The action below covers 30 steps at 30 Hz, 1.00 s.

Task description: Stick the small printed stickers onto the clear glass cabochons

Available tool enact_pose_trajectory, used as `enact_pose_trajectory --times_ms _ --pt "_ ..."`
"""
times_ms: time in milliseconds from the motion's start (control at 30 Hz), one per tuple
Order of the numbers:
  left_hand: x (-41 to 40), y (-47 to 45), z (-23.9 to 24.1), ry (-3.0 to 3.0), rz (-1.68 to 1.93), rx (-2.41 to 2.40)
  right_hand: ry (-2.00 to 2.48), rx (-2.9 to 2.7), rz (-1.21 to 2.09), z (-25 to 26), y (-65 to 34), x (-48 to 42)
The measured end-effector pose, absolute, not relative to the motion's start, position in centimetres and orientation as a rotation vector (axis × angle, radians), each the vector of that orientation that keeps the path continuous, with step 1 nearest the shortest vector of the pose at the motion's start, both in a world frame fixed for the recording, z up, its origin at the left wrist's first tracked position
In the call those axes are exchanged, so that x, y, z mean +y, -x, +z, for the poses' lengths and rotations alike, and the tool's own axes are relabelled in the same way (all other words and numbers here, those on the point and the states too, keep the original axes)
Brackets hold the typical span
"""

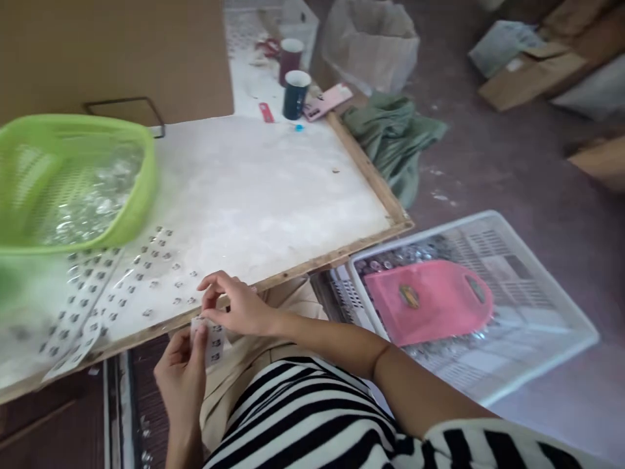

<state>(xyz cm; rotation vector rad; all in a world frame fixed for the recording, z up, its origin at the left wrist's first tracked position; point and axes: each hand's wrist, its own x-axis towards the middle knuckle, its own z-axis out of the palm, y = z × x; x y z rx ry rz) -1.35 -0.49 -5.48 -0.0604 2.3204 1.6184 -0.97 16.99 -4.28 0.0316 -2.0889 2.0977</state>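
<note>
- We've got one view, worn on the head, looking forward and down, tilted so the table (273, 189) edge runs slantwise.
- Nearest to us, low in frame: left hand (181, 378) and right hand (239, 306) pinching a strip (213, 339), striped sleeve (317, 417) right under the lens.
- Farther up we catch the cups (296, 93); off right, the floor (512, 176) and a crate (537, 260).
</note>
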Motion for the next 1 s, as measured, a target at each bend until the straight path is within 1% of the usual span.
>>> enact_pose_trajectory --times_ms 200,300,400,533,600,733,867,1000 --pt "1.4 1.6 -4.8 -0.005 1.522 2.414 0.106 -1.901 2.082 -4.8 0.2 18.0" --pt "1.9 1.6 -4.6 -0.044 1.499 2.448 0.094 -1.861 2.056 -4.8 -0.1 18.1" --pt "1.8 1.6 -4.9 -0.008 1.491 2.435 0.093 -1.825 2.035 -4.5 -0.3 18.4" --pt "0.3 1.6 -5.9 -0.053 1.485 2.449 0.269 -1.791 1.912 -4.1 -0.1 20.0" --pt "-0.5 1.5 -6.2 -0.071 1.474 2.448 0.325 -1.859 1.855 -4.4 0.6 21.1" --pt "-1.5 1.4 -6.1 -0.021 1.489 2.428 0.350 -2.128 1.879 -5.6 2.8 22.3" --pt "-1.6 1.2 -5.7 0.020 1.531 2.390 0.355 -2.403 1.869 -6.5 4.6 21.7" --pt "-2.0 1.2 -5.6 0.010 1.523 2.414 0.371 -2.593 1.775 -7.1 6.0 20.8"
